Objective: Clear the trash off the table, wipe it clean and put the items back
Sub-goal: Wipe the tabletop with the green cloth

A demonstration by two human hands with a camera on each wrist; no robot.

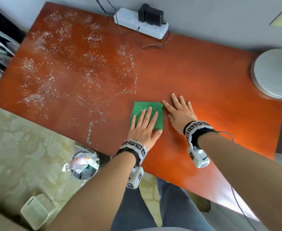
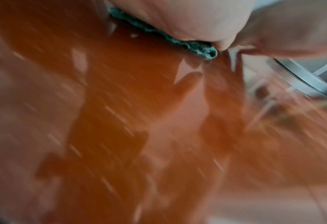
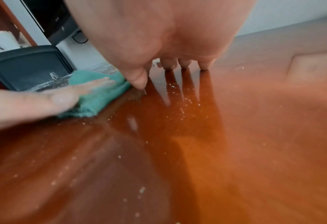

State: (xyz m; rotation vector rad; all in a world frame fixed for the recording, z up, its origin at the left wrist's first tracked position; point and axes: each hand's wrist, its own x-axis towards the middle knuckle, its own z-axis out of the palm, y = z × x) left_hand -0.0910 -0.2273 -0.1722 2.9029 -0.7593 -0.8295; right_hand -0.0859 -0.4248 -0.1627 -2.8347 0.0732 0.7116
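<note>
A folded green cloth (image 1: 149, 110) lies on the red-brown table (image 1: 203, 77) near its front edge. My left hand (image 1: 145, 125) presses flat on the cloth with straight fingers. Just to the right, my right hand (image 1: 181, 110) rests flat on the bare tabletop, its index fingertip touching the cloth's right corner. The left wrist view is blurred and shows the cloth's edge (image 2: 195, 44) under my palm. In the right wrist view the cloth (image 3: 99, 94) sits left of my right hand (image 3: 159, 45), with my left hand's fingers (image 3: 63, 97) on it. Wet droplets (image 1: 61, 64) cover the table's left half.
A white power strip (image 1: 137, 22) with a black adapter (image 1: 151, 15) sits at the back edge. A round grey fan base (image 1: 275, 72) stands at the right end. A lined trash bin (image 1: 82, 164) full of trash is on the floor at the left, near a clear box (image 1: 35, 212).
</note>
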